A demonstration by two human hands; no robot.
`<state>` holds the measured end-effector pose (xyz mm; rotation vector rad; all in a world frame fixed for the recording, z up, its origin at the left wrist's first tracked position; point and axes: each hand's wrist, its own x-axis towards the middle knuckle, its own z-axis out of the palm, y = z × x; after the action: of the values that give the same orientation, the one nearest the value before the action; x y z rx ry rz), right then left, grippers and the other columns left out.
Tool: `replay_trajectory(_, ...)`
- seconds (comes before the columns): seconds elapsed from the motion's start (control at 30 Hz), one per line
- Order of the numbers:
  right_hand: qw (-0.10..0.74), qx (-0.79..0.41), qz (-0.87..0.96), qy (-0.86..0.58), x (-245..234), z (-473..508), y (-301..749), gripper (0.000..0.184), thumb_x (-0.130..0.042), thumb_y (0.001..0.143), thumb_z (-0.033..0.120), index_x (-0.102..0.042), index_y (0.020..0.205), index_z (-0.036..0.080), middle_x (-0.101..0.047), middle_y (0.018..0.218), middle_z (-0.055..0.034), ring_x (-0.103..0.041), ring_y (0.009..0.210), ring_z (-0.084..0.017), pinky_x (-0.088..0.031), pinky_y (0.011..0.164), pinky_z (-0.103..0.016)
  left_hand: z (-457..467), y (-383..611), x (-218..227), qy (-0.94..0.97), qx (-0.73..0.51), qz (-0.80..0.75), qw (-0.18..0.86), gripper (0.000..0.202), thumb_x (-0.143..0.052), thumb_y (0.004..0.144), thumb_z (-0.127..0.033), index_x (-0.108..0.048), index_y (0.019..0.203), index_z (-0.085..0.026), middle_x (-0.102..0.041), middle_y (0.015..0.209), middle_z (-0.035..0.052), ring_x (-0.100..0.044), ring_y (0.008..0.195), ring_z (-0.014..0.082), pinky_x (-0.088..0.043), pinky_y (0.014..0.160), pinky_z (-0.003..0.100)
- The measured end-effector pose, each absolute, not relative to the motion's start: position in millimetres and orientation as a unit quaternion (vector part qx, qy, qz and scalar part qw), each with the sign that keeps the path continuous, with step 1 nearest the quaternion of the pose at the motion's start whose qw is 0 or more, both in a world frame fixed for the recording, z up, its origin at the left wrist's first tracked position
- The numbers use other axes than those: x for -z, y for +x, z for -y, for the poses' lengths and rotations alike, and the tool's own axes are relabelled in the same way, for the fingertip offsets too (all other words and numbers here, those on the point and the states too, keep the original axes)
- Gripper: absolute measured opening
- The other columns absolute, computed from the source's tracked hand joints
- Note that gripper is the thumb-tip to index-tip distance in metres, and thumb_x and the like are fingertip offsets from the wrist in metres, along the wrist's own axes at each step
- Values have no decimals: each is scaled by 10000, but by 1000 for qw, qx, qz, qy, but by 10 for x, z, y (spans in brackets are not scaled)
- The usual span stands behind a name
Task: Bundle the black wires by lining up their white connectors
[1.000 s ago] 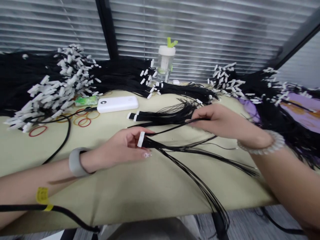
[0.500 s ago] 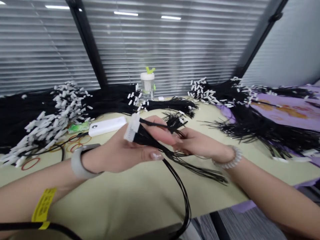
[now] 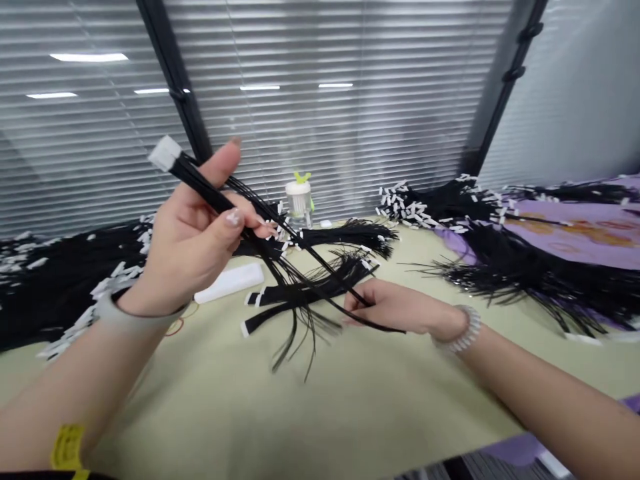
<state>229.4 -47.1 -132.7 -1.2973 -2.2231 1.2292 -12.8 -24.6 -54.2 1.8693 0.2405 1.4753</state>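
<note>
the left hand (image 3: 195, 237) is holding up a bunch of thin black wires with a white plastic plug (image 3: 193, 175) in the upper left of the frame, with fingers and thumb closing tight around it. the loose ends are hanging down toward the middle. the right hand (image 3: 395, 310) is resting low, right of centre, on the pale yellow table (image 3: 350, 413), pinching one thin black wire (image 3: 330, 272) between its fingertips. more black wire bunches (image 3: 280, 308) are lying just beside it.

No writing can be read: the yellow arm band (image 3: 65, 445) is blurred, and the wire harness (image 3: 183, 168) in the left hand (image 3: 193, 247) looks plain.
</note>
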Motion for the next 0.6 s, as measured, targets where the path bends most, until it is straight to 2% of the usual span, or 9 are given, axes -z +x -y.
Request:
replay_trajectory(0.13, 169, -406, 772, -458, 1241, 445, 2350, 278, -429, 791, 402, -493, 728, 139, -336, 559, 45, -238, 459, -17, -207, 389, -133, 179, -269, 539, 756, -566, -158, 290, 516, -598, 747, -189, -435, 1230, -268, -604, 741, -17, -604, 700, 147, -501, 751, 353)
replay_trajectory(0.33, 251, -384, 741, -490, 1059, 377, 2633, 319, -494, 752, 468, -491, 775, 149, -352, 581, 47, -228, 450, -12, -171, 374, -135, 223, -348, 513, 800, -516, -260, 165, 544, -580, 759, -218, -391, 1264, -294, -622, 743, -8, -619, 731, 166, -511, 730, 326)
replay_trajectory(0.43, 251, -384, 740, -492, 1053, 365, 2707, 313, -523, 734, 459, -506, 775, 149, -380, 578, 45, -243, 448, -11, -175, 377, -133, 265, -304, 523, 792, -528, -233, 197, 527, -579, 758, -204, -411, 1248, -300, -592, 740, -12, -616, 737, 164, -518, 737, 332)
replay_trajectory(0.53, 217, -382, 770, -463, 1115, 369, 2659, 266, -499, 761, 407, -541, 813, 150, -463, 660, 18, -327, 507, -23, -254, 427, -132, 317, -220, 543, 747, -566, -182, 298, 481, -572, 762, -180, -450, 1216, -281, -581, 749, -12, -614, 771, 172, -512, 784, 372)
replay_trajectory(0.6, 201, -382, 781, -452, 1160, 377, 2593, 252, -481, 776, 386, -548, 820, 148, -489, 693, 8, -362, 541, -33, -293, 465, -141, 356, -170, 554, 705, -579, -174, 370, 459, -555, 773, -169, -450, 1209, -264, -602, 791, -3, -615, 791, 174, -526, 761, 370)
